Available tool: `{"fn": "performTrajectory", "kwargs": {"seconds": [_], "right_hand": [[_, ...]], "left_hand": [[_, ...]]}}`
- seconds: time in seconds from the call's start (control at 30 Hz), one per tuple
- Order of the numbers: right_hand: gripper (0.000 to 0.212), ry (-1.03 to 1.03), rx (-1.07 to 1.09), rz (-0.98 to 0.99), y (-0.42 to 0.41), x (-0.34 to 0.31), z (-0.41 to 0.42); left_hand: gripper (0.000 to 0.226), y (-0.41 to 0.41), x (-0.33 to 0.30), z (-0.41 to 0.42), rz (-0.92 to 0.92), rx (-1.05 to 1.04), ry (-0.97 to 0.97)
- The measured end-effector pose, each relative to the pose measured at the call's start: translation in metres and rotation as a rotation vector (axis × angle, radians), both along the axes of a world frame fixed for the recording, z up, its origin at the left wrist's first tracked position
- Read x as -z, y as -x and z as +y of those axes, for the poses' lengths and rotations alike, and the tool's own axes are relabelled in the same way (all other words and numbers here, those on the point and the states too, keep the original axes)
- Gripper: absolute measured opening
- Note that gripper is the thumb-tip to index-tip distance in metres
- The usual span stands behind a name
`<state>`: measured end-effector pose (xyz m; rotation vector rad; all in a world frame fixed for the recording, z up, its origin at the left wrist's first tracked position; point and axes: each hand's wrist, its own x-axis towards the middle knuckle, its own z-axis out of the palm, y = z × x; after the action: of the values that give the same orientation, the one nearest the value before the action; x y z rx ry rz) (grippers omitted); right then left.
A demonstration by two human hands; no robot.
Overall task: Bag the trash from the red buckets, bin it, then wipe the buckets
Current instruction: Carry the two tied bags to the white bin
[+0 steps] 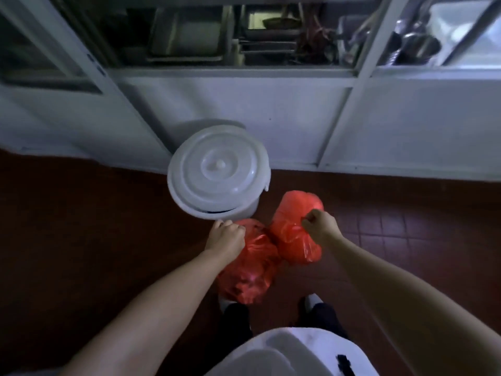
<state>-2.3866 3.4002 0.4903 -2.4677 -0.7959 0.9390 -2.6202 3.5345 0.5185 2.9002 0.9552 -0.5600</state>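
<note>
each hand grips the gathered neck of a red trash bag: left hand [226, 236] on the left bag [248, 270], right hand [320, 225] on the right bag [294, 226], both beside the lidded white bin [217, 172]. fingers curled tight round thin, soft, slippery plastic; the bunched necks look the safest hold.

Two red bags [249, 261] [295, 234], white lidded bin [217, 172], dark red tiled floor [406, 234].

Brightness: dim overall, with a cool bluish cast.
Light source: daylight enters at the upper right, washing out the pale glazed window panel [461, 31].
Glare: soft highlights on the round white plastic bin lid [218, 165].
Shadows: the dark red tiled floor [81, 226] is murky.
Distortion: wide-angle bending at the edges.
Focus: slightly soft throughout.
</note>
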Motion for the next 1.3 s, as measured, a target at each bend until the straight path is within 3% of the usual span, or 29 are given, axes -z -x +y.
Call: {"fn": "performTrajectory", "kwargs": {"seconds": [0.3, 0.63, 1.03, 1.1, 1.23, 1.3], "right_hand": [[0.004, -0.031, 0.338, -0.021, 0.021, 0.042, -0.004], [0.008, -0.068, 0.608, 0.025, 0.026, 0.250, -0.024], [0.009, 0.023, 0.659, 0.073, 0.041, 0.423, -0.043], [0.008, 0.057, 0.658, 0.064, 0.041, 0.440, -0.047], [0.008, 0.086, 0.672, 0.065, 0.042, 0.454, -0.050], [0.016, 0.098, 0.658, 0.083, 0.043, 0.447, -0.050]], "left_hand": [[0.013, -0.030, 0.062, 0.038, -0.043, 0.216, 0.072], [0.009, -0.062, 0.275, 0.042, -0.069, 0.121, 0.113], [0.020, -0.067, 0.444, 0.045, 0.008, 0.056, 0.118], [0.021, -0.063, 0.460, 0.048, 0.014, 0.033, 0.151], [0.048, -0.056, 0.469, 0.050, 0.006, 0.016, 0.220], [0.051, -0.055, 0.463, 0.050, 0.010, 0.028, 0.219]]}}
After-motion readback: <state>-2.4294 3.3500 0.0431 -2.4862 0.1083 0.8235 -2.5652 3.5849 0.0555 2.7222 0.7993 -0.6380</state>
